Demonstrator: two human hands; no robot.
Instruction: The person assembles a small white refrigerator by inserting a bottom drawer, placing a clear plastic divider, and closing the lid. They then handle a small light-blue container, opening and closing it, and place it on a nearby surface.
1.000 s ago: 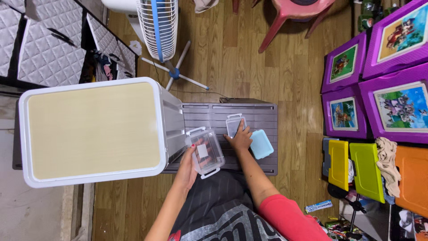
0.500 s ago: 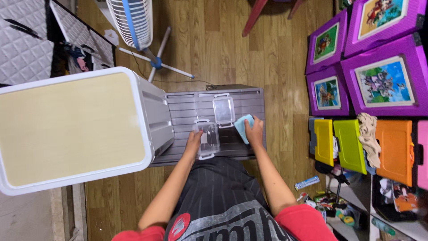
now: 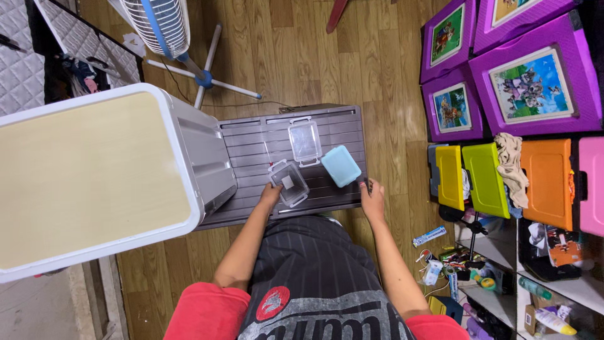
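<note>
A dark slatted plastic surface [image 3: 251, 135] lies in front of me. On it stand a clear lidded box [image 3: 304, 140], a second clear box [image 3: 289, 182] with a white slip inside, and a light blue box [image 3: 341, 165]. My left hand [image 3: 269, 197] touches the near corner of the second clear box. My right hand [image 3: 373, 194] rests at the surface's right edge, just below the blue box, fingers curled around a small dark thing that I cannot identify.
A big white bin with a beige lid [image 3: 88, 176] stands at the left, overlapping the slatted surface. A standing fan [image 3: 165, 25] is behind it. Purple picture boxes [image 3: 528, 82] and coloured bins [image 3: 484, 179] line the right, above cluttered shelves.
My right hand has left the blue box and drawn back to the surface's right edge. The left hand stays at the second clear box. The view has shifted left and down.
</note>
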